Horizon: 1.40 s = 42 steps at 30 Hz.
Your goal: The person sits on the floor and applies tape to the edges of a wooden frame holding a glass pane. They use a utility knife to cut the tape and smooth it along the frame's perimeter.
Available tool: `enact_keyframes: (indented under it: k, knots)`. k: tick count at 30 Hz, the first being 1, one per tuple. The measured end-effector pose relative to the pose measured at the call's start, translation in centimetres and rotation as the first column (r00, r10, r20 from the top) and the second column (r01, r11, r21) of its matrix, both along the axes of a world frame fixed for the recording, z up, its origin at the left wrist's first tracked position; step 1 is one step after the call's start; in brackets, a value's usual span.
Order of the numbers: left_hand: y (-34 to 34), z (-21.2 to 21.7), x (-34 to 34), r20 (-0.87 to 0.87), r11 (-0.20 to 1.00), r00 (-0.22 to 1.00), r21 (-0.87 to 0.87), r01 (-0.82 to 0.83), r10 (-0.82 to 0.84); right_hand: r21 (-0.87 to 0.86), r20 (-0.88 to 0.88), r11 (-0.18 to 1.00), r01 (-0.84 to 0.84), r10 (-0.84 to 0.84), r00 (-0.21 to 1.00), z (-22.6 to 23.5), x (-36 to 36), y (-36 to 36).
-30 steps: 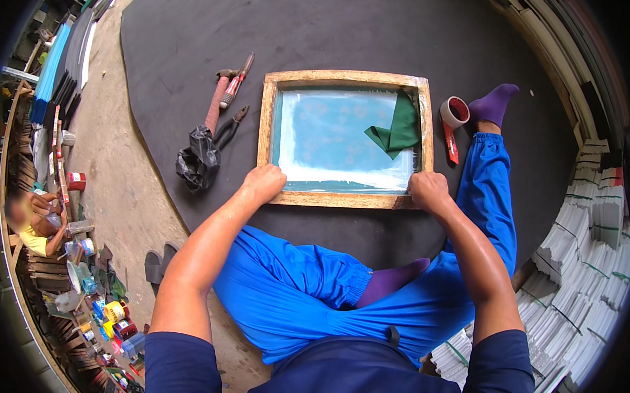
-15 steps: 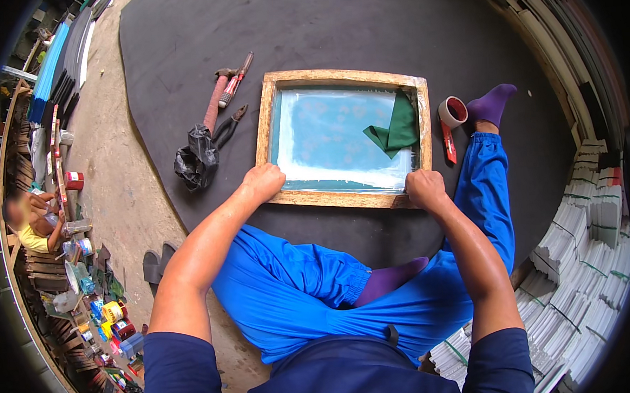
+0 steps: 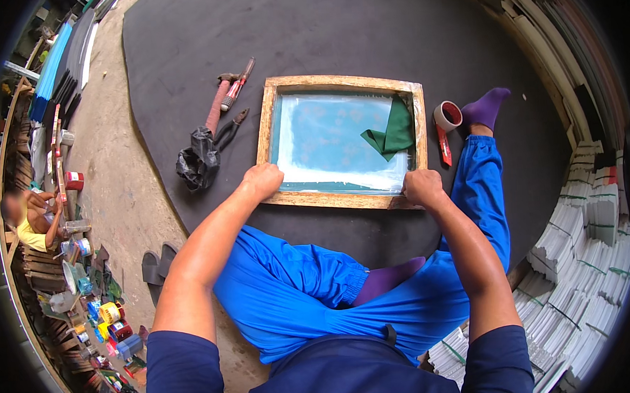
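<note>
A wooden screen-printing frame (image 3: 336, 198) lies in front of my folded legs. Its stretched mesh (image 3: 333, 136) is blue-green with white smears along the border. My left hand (image 3: 263, 181) grips the frame at its near left corner, fingers curled over the wood. At the near right corner my right hand (image 3: 423, 187) is closed round the frame in the same way. On the mesh's right side lies a folded dark green cloth (image 3: 396, 131). The undersides of both hands' grips are hidden.
Left of the frame lie a hammer (image 3: 217, 106), a red-handled screwdriver (image 3: 234, 92), pliers (image 3: 230, 128) and a crumpled black plastic bag (image 3: 198, 159). To the right are a tape roll (image 3: 448, 115) and a red cutter (image 3: 444, 146). Bundled white stacks (image 3: 585, 255) stand far right; a person (image 3: 36, 221) sits far left.
The view has shifted slightly. Both hands keep their hold on the frame's near corners, and the frame and green cloth show little change in place.
</note>
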<state>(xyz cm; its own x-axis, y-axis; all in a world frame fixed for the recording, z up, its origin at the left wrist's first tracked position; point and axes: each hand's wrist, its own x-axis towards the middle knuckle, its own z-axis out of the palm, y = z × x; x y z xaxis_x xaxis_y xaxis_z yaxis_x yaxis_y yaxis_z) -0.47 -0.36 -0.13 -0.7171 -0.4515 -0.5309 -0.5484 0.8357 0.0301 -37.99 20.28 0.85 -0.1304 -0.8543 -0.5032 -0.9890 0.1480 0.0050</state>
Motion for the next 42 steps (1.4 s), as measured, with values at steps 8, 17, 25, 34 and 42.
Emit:
enact_keyframes:
  k: [8,17,25,34,42]
  knots:
    - [0.7,2.1,0.8,-0.375,0.97,0.899,0.005,-0.242,0.226,-0.1,0.137,0.991,0.087,-0.073,0.988,2.0,-1.3,0.0]
    - [7.9,-1.9,-5.5,-0.619,0.97,0.782,0.229,0.084,0.078,-0.062,0.581,0.998,-0.012,0.045,0.813,-2.2,6.7,-3.1]
    - [6.5,-2.4,-3.0,-0.481,0.981,0.874,0.19,0.025,0.071,-0.074,0.461,0.997,-0.015,0.048,0.886,-2.0,5.1,-1.0]
    - [4.1,-0.7,1.3,-0.371,0.992,0.926,0.125,-0.022,0.068,-0.024,0.34,0.998,-0.054,0.059,0.938,-0.9,2.0,0.5]
    - [4.6,-1.4,3.5,-0.456,0.998,0.889,0.064,-0.008,0.036,-0.057,0.273,0.998,-0.027,0.041,0.961,-0.1,2.5,1.8]
